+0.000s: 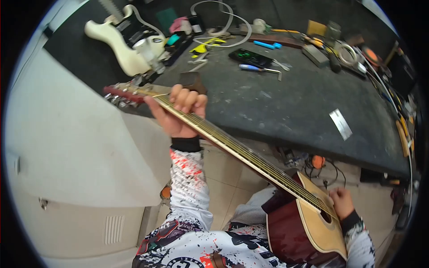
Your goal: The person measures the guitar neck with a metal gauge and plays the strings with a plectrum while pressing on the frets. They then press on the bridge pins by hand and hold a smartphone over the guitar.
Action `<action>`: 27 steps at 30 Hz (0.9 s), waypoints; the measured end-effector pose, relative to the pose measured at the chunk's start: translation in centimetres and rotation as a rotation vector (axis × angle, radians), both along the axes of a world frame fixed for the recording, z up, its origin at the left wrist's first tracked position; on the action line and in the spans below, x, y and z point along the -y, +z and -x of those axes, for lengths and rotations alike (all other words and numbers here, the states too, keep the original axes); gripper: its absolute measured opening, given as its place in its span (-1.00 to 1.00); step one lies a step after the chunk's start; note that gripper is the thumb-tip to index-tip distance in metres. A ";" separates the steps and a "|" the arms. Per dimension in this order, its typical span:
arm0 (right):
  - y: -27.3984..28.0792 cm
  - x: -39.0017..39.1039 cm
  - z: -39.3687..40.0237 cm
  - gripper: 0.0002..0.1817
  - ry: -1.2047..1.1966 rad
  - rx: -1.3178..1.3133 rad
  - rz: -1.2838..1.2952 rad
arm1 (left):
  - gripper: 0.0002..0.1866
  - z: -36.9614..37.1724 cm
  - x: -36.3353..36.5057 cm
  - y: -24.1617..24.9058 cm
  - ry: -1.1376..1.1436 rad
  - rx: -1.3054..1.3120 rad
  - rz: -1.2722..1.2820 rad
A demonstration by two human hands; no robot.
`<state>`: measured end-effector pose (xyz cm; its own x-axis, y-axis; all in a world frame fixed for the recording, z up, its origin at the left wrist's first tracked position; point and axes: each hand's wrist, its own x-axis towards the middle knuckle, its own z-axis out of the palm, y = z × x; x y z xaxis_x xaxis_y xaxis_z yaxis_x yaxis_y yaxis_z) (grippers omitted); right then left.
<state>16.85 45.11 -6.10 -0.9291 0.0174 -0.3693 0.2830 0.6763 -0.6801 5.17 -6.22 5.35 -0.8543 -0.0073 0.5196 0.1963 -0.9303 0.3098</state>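
An acoustic guitar (313, 223) with a pale top and dark red sides lies across my lap, its neck slanting up to the left. My left hand (181, 109) is wrapped round the neck near the red headstock (125, 93), fingers curled over the strings and thumb behind. Near the sound hole, my right hand (342, 202) rests by the strings with its fingers curled in; whether it holds anything is hidden.
A dark workbench (304, 107) spans the view beyond the neck. On it are a white electric guitar body (118, 49), a blue-handled tool (250, 67), a phone (250, 57), a metal plate (341, 124) and a grey block (315, 55). Cables hang below the bench edge.
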 end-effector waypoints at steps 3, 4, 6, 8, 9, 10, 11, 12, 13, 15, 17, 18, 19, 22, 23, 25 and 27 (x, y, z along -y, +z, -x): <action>1.4 1.2 0.5 -0.73 0.094 -0.065 -0.001 | -0.41 0.1 -0.2 0.3 -0.014 -0.029 0.018; 1.9 1.5 0.6 -0.74 0.134 -0.097 0.091 | -0.47 0.3 0.8 -0.5 0.018 -0.091 0.086; 2.8 1.5 0.2 -0.77 0.160 -0.050 0.158 | -0.51 0.8 2.0 -1.0 -0.041 -0.176 0.163; 3.2 1.0 0.0 -0.73 0.148 -0.025 0.175 | -0.53 1.5 3.5 -1.4 -0.075 -0.190 0.263; 2.6 0.2 -0.4 -0.73 0.126 -0.008 0.166 | -0.52 1.3 3.1 -1.3 -0.042 -0.165 0.227; 1.6 -1.0 -0.4 -0.73 0.111 -0.003 0.158 | -0.41 1.2 3.3 -1.3 -0.028 -0.067 0.150; 0.9 -2.3 -0.4 -0.72 0.068 0.009 0.123 | -0.38 1.5 3.9 -1.9 0.161 -0.001 0.142; 0.1 -3.8 -0.8 -0.70 0.029 0.025 0.093 | -0.37 1.8 4.5 -2.2 0.149 0.008 0.122; -1.0 -5.8 -1.3 -0.70 -0.009 0.047 0.070 | -0.36 2.1 5.5 -2.3 0.063 0.015 0.107; -2.4 -9.2 -2.0 -0.66 -0.125 -0.001 -0.061 | -0.34 2.1 5.6 -2.2 0.121 0.043 0.119; -2.0 -10.9 -3.2 -0.64 -0.200 -0.005 -0.112 | -0.38 2.2 5.4 -2.1 0.102 0.047 0.135; -1.9 -11.3 -3.6 -0.63 -0.242 -0.024 -0.143 | -0.42 1.9 5.1 -2.1 0.072 0.043 0.142; -1.5 -11.1 -3.7 -0.62 -0.225 -0.031 -0.143 | -0.53 2.6 7.3 -3.1 0.245 0.001 0.332; -0.1 -8.5 -3.6 -0.63 -0.060 -0.106 0.001 | -0.58 3.5 9.9 -3.8 0.637 -0.127 0.888; 0.3 -7.1 -3.5 -0.66 -0.017 -0.104 0.153 | -0.58 3.4 9.3 -3.4 0.625 -0.127 0.893; 1.7 -4.5 -3.2 -0.67 0.009 -0.054 0.224 | -0.59 3.0 7.9 -2.5 0.020 0.025 0.343; 2.6 -2.7 -3.1 -0.68 0.043 -0.006 0.296 | -0.60 2.1 5.3 -1.8 -0.020 -0.006 0.297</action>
<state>19.90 47.82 -3.51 -0.9288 -0.1299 -0.3469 0.2537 0.4595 -0.8512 3.03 -11.55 3.53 -0.8498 0.1624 0.5015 0.1819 -0.8026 0.5682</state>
